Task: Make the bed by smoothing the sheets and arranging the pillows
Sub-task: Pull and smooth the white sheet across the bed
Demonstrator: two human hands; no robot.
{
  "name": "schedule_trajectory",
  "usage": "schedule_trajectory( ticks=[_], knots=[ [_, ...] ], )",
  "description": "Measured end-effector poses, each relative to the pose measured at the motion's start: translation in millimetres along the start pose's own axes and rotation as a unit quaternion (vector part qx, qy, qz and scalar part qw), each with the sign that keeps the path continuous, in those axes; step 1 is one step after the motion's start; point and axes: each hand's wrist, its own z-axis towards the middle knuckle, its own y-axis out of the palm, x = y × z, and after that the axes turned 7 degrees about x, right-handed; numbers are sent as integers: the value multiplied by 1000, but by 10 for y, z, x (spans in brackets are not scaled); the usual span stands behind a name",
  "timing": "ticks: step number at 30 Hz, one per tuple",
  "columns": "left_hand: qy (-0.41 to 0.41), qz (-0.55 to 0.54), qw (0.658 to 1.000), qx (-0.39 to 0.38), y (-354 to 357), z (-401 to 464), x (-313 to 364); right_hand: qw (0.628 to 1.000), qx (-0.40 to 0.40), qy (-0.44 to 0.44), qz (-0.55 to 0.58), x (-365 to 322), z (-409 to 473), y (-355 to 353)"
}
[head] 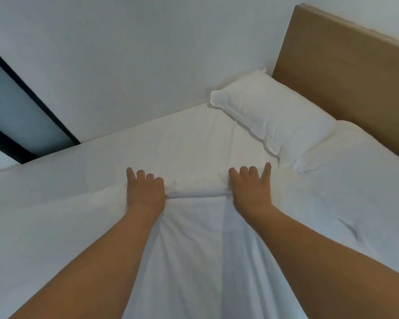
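Two bare hands press flat on the folded top edge of a white cotton top sheet (194,238), side by side with a raised ridge of bunched fabric between them. The left hand (146,192) lies palm down with fingers straight and close together, gripping nothing. The right hand (250,187) also lies palm down, fingers straight and slightly spread, holding nothing. Beyond the fingertips stretches a white fitted sheet (159,146), lightly creased, covering the mattress. Further away to the right, a plump white rectangular pillow (270,113) lies at the head of the bed, in the corner against a tan wooden headboard (341,72). A second white pillow (355,148) lies just beside it, to its right. A plain white wall (124,54) runs along the bed's far side.
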Motion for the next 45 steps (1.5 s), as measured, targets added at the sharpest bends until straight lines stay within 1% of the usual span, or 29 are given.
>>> schedule_trajectory(
  ticks=[2,3,5,7,9,11,15,17,19,21,22,23,24,25,26,27,28,29,30,32,33,35,37,40,42,45],
  knots=[
    [-43,-49,997,34,921,359,339,1000,-9,19,14,-205,171,1047],
    [-59,-89,993,53,1416,453,527,999,3,21,28,-297,189,1598],
    [-80,-168,978,97,2323,575,896,995,68,23,69,-457,235,2495],
    [-73,-186,969,148,2923,714,1111,982,152,9,110,-657,389,3086],
    [-81,-196,952,222,3179,932,1208,967,216,17,131,-765,583,3376],
    [-104,-197,936,271,3244,1127,1243,957,251,39,144,-800,727,3472],
    [-119,-226,928,273,3303,1233,1304,954,259,49,140,-765,736,3549],
    [-108,-230,927,277,3325,1191,1267,959,251,44,123,-737,703,3498],
    [-73,-222,932,276,3340,1156,1151,968,234,25,90,-666,660,3424],
    [-14,-201,950,239,3281,1145,918,978,195,13,66,-475,605,3276],
    [3,-179,959,221,3243,1143,747,984,175,10,40,-327,585,3194],
    [-2,-147,968,206,3199,1123,544,986,166,15,2,-150,566,3121],
    [-27,-102,974,200,3162,1067,336,986,159,32,-38,38,526,3039],
    [-71,-55,978,188,3126,962,134,986,141,62,-64,242,460,2966],
    [-123,-14,978,170,3099,813,-18,987,109,101,-60,436,365,2908],
    [-167,3,974,152,3070,618,-63,987,68,142,-20,582,235,2858],
    [-195,-17,971,134,3010,394,26,983,24,177,49,665,79,2820],
    [-201,-67,970,120,2938,158,228,973,-1,197,121,692,-93,2808],
    [-190,-130,966,121,2842,-85,511,961,5,205,185,689,-264,2809],
    [-134,-245,954,111,2626,-597,1153,935,39,210,283,607,-658,2780],
    [-99,-274,952,97,2535,-889,1461,923,34,211,321,571,-880,2753],
    [-55,-298,950,82,2414,-1469,1964,908,0,213,361,547,-1342,2677],
    [-48,-319,943,78,2329,-1982,2282,902,-34,213,374,544,-1841,2582],
    [-12,-305,949,72,2228,-2534,2656,885,-51,242,396,608,-2511,2573],
    [3,-288,954,78,2211,-2717,2826,868,-48,257,422,644,-2815,2625],
    [0,-273,955,115,2242,-2820,2951,858,8,240,454,693,-3084,2799]
  ],
)
